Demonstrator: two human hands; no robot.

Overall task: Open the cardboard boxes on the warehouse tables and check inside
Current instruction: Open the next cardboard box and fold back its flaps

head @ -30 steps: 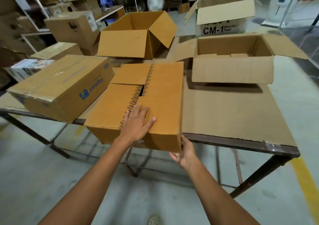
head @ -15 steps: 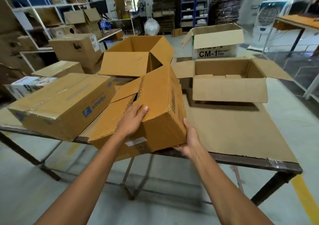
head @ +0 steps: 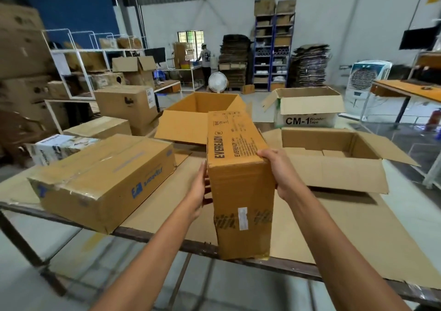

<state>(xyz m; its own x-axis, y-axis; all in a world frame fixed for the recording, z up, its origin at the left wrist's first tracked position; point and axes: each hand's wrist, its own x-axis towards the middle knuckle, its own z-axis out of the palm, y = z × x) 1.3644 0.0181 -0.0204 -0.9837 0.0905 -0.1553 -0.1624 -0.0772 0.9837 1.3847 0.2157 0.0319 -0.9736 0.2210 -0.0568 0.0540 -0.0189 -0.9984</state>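
Eveready box point(head: 241, 191), matte cardboard, stands between left hand point(head: 199, 191) and right hand point(head: 281, 172).

Bright even indoor light, soft shadows, blurred and bent edges

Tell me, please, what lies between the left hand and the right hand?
The Eveready box, upright on its end, as the head view shows. The left hand presses its left side; the right hand grips its upper right edge.
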